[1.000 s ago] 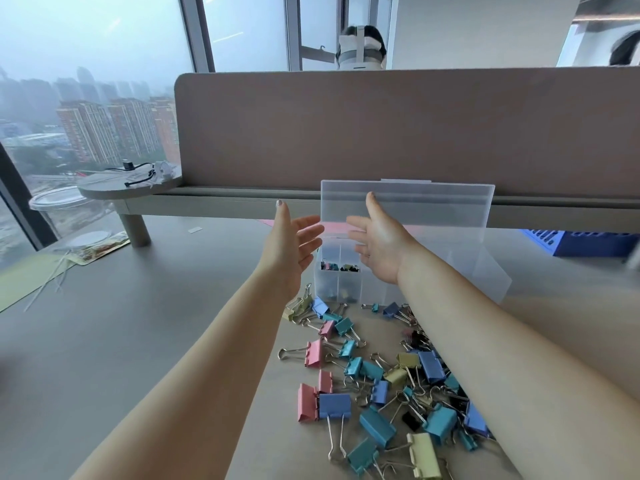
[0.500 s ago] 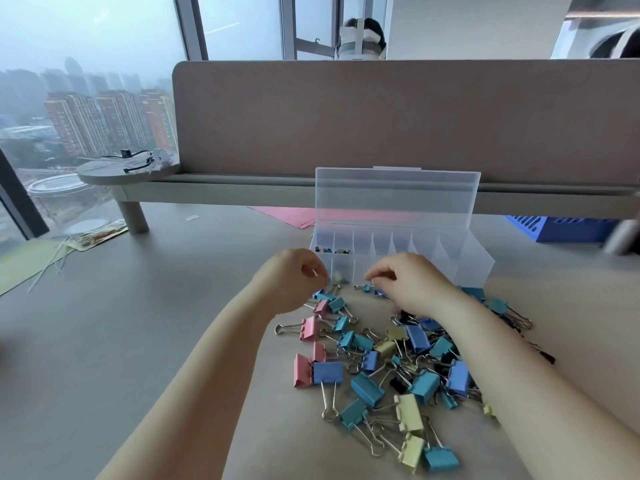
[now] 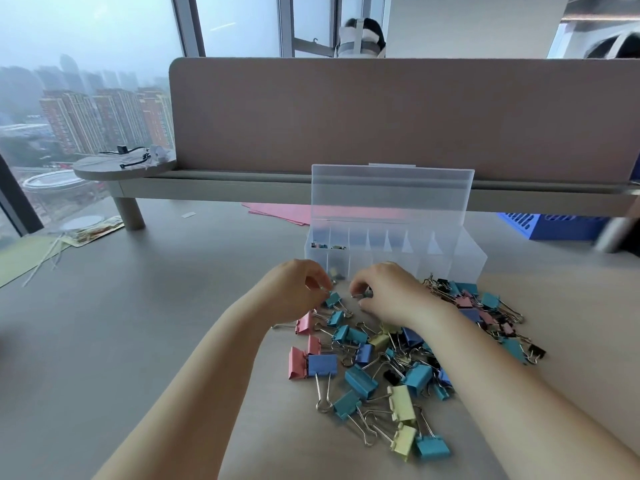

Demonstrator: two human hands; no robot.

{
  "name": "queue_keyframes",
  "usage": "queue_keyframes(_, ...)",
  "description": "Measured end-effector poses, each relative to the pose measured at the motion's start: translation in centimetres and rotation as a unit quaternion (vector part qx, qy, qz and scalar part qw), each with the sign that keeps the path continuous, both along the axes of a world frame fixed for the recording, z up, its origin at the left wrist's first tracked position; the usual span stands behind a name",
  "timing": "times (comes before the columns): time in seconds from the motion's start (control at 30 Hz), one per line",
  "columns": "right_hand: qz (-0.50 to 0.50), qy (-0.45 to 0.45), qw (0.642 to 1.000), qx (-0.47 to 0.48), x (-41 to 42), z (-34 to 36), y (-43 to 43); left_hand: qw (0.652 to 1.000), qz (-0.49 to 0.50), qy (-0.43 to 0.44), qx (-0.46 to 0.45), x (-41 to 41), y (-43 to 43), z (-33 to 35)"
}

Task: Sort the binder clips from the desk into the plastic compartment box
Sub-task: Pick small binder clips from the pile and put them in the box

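Teal clip — pinched by left hand

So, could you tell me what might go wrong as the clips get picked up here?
The left hand and right hand seem to pinch small clips at the far edge of the binder clip pile, where wire handles tangle, so neighbours may drag along. The compartment box sits just beyond the hands with its lid upright; a bump could likely shift it or tip the lid shut.
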State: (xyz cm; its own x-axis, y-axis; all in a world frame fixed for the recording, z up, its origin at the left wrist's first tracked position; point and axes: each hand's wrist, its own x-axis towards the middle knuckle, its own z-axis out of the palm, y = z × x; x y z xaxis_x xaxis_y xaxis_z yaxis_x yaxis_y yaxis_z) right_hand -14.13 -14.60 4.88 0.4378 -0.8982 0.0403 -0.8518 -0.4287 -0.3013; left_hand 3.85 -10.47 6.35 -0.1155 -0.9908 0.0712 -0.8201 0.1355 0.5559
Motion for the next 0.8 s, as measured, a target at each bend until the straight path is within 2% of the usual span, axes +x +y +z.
queue_keyframes(0.17, 0.018, 0.009, 1.0, 0.014, 0.4, 0.3, -0.6, 0.996, -0.063, -0.042, 0.05, -0.5, 0.5, 0.1)
queue_keyframes(0.27, 0.015, 0.02, 1.0, 0.0, 0.5, 0.3, -0.7, 0.994, -0.094, -0.041, 0.039, -1.0, 0.8, 0.1)
queue_keyframes(0.5, 0.01, 0.117, 0.988, -0.097, 0.3, 0.1, 0.4, 0.983, -0.18, -0.016, 0.025, -3.6, 1.5, -0.3)
queue_keyframes(0.67, -0.032, 0.003, 0.994, -0.1, -1.5, 0.0, 1.7, 0.981, -0.189, -0.026, 0.015, -5.0, 2.1, -0.4)
queue_keyframes(0.8, -0.069, -0.164, 0.979, -0.097, -2.8, -0.1, 3.2, 0.978, -0.186, -0.089, 0.0, -5.7, 2.4, -0.6)
